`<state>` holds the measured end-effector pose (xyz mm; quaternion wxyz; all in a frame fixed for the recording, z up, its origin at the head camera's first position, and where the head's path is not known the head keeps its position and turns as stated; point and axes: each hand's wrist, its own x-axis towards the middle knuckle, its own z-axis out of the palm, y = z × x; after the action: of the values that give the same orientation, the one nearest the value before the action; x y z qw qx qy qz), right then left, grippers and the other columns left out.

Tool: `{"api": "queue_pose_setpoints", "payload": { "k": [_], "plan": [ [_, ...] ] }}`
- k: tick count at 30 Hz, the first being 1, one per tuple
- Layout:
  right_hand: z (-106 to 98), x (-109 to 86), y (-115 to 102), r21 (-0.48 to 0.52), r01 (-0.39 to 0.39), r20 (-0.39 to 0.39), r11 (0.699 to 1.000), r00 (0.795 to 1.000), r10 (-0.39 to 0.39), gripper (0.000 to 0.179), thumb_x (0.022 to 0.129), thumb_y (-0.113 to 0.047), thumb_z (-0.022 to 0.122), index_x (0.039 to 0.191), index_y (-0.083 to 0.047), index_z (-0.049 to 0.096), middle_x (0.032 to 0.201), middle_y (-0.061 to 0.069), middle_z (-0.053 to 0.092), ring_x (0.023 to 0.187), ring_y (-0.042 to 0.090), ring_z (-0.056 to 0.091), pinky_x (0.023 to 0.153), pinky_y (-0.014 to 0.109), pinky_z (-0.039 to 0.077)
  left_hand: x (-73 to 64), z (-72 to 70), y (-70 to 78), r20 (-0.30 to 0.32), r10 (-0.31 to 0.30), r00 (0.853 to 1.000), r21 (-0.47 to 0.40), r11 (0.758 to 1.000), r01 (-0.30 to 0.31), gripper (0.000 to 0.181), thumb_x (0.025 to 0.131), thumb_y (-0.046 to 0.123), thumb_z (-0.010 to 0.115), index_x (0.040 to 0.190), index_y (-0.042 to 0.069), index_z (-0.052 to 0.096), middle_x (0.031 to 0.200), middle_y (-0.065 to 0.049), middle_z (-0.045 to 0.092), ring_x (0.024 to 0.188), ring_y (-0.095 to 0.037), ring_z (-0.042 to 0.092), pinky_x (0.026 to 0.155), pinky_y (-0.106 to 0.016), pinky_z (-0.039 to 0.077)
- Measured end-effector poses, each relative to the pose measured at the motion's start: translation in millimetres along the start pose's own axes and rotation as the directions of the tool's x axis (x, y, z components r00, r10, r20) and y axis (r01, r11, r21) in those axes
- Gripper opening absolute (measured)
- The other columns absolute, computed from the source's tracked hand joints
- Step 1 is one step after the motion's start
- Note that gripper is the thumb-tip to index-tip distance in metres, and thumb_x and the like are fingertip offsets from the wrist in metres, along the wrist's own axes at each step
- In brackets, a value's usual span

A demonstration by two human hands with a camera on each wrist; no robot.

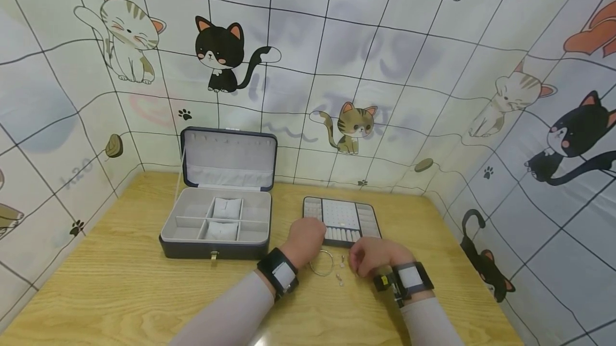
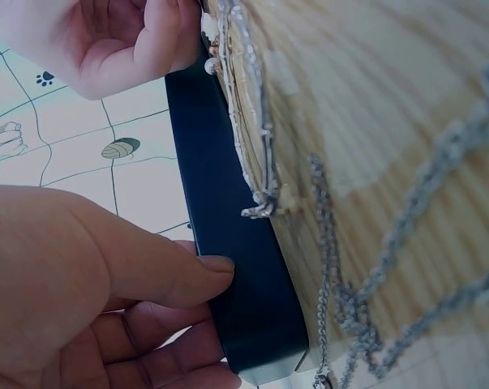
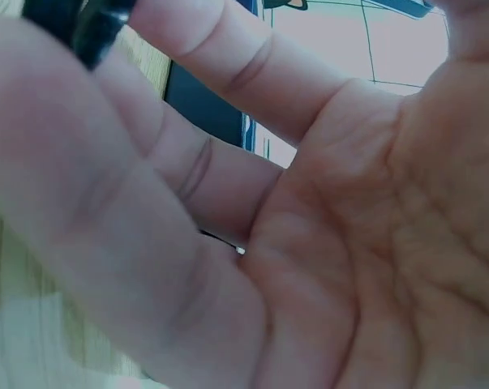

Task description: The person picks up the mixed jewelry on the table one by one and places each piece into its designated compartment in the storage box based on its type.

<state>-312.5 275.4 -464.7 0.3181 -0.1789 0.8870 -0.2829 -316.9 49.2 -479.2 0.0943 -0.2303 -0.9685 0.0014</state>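
Note:
A jewelry tray [image 1: 340, 213] with a dark rim and pale compartments lies on the table. My left hand [image 1: 306, 239] holds its near left corner; in the left wrist view the thumb [image 2: 216, 271] rests on the dark side wall and the fingers curl behind. My right hand [image 1: 377, 255] is bent near the tray's front right corner. Its thumb and a fingertip pinch a small, shiny black ring-like piece [image 3: 102, 28], partly cut off by the frame. Between the hands lie a thin silver bracelet [image 1: 332, 264] and small dangling earrings [image 1: 342, 261]. A silver chain [image 2: 410, 215] shows close to the left wrist camera.
To the left stands an open dark blue jewelry box [image 1: 216, 250] with a gold clasp, light compartments and two small cushions [image 1: 227, 208]. A cloth [image 1: 298, 68] printed with cats and grid lines hangs behind the wooden table [image 1: 110, 276] and along its sides.

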Motion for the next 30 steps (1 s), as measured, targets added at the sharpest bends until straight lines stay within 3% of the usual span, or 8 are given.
{"api": "queue_pose_setpoints", "payload": {
  "k": [13,21,30],
  "plan": [
    [-3.5,-0.6,-1.9,0.008,0.032,-0.017,0.999,0.999,-0.032,0.019,0.068,-0.001,0.082,0.082,-0.012,0.076,0.075,0.002,0.074,0.064,0.015,0.063,0.064,0.033,0.053,-0.5,-3.1,-0.5,-0.001,0.001,1.0,-0.011,1.0,-0.001,0.005,0.098,0.017,0.074,0.093,0.017,0.077,0.08,0.0,0.071,0.07,-0.014,0.062,0.061,-0.032,0.057],
    [-3.4,-0.3,-5.2,-0.044,0.046,-0.066,0.998,0.997,-0.049,0.016,0.069,-0.003,0.082,0.079,-0.015,0.081,0.076,-0.002,0.077,0.063,0.012,0.06,0.06,0.029,0.048,-0.7,-3.4,-0.5,-0.008,0.005,1.0,-0.005,1.0,-0.005,0.006,0.098,0.017,0.074,0.093,0.017,0.077,0.08,0.0,0.071,0.069,-0.014,0.062,0.058,-0.032,0.057],
    [-5.0,3.2,-2.7,-0.059,0.111,-0.087,0.992,0.989,-0.116,0.009,0.081,-0.005,0.082,0.079,-0.014,0.081,0.077,-0.001,0.079,0.064,0.015,0.07,0.061,0.03,0.056,-1.6,-4.1,-1.1,-0.017,0.014,1.0,0.0,1.0,-0.014,0.006,0.097,0.018,0.075,0.091,0.017,0.077,0.078,0.0,0.069,0.067,-0.013,0.059,0.056,-0.031,0.055]
  ]
}}
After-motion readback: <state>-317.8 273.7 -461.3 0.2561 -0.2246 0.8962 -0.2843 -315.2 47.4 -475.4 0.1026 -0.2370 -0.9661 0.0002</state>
